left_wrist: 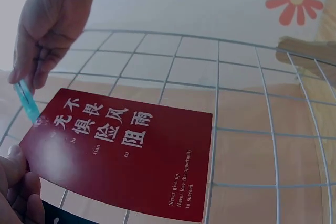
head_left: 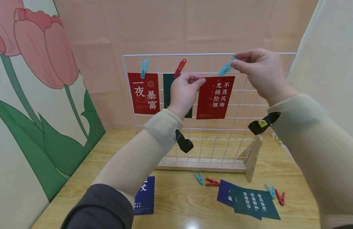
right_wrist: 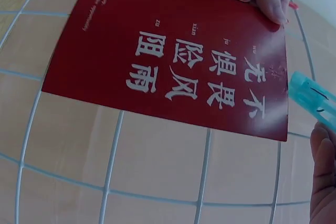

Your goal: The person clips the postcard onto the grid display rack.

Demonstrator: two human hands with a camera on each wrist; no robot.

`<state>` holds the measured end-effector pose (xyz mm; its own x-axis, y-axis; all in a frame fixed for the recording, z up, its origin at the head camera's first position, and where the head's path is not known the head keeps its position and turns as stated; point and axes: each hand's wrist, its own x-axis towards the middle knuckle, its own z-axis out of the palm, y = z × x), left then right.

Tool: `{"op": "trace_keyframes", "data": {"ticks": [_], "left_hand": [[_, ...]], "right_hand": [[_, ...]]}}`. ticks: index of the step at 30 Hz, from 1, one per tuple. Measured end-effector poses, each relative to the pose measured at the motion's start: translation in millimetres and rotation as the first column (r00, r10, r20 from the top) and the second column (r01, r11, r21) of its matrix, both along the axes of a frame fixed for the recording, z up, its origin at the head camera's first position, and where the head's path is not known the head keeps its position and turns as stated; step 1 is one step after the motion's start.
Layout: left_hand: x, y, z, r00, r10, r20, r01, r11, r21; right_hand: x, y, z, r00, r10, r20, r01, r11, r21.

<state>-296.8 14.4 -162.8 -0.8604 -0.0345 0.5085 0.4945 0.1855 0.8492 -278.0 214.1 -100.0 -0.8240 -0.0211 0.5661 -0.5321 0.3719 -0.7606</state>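
Against a white wire grid [head_left: 222, 124], my left hand [head_left: 182, 95] pinches a red card [head_left: 210, 98] with white characters by its upper left corner. My right hand [head_left: 265, 71] holds a light blue clothespin [head_left: 225, 67] between thumb and fingers, its tip at the card's top edge. Whether the clothespin [right_wrist: 315, 98] bites on the card or wire cannot be told. Left of these, another red card [head_left: 146, 101] hangs from a blue clothespin [head_left: 144, 68]. A dark green card [head_left: 167, 92], partly hidden behind my left hand, hangs under a red clothespin [head_left: 180, 68].
The grid stands in a wooden base [head_left: 205, 166] on a wood-grain table. In front lie a blue clothespin [head_left: 198, 178], a red clothespin [head_left: 212, 182], a green card [head_left: 252, 202] over a blue one, and another clothespin pair at right. My left arm partly covers a blue card [head_left: 146, 198].
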Motion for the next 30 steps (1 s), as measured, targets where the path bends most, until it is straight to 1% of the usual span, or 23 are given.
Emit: {"op": "trace_keyframes", "data": {"ticks": [4,11,18,22,27,30], "left_hand": [[-1.1,1.4,2.6,1.0,0.025,0.003,-0.025,1.0,-0.003],[-0.7,4.7,6.2,0.997,0.074,0.007,-0.074,0.997,-0.026],[-1.4,7.0,6.1,0.997,0.077,0.025,-0.077,0.997,-0.007],[-1.4,9.3,5.8,0.996,0.085,0.023,-0.085,0.996,-0.004],[-1.9,11.1,5.5,0.995,0.094,0.017,-0.094,0.996,-0.003],[-2.2,11.0,5.7,0.996,0.093,0.018,-0.093,0.996,-0.001]], "right_hand": [[-3.0,-5.2,0.5,1.0,0.002,-0.017,-0.002,1.0,-0.023],[-9.0,-11.8,2.4,1.0,-0.016,-0.019,0.016,0.999,-0.043],[-14.2,-14.0,1.9,0.999,0.009,-0.038,-0.011,0.998,-0.057],[-15.9,-14.0,1.9,0.999,0.006,-0.038,-0.007,0.999,-0.042],[-15.4,-17.9,1.4,0.999,-0.037,-0.022,0.037,0.999,0.009],[-15.8,-20.7,0.3,0.999,-0.046,-0.002,0.046,0.999,0.013]]}}
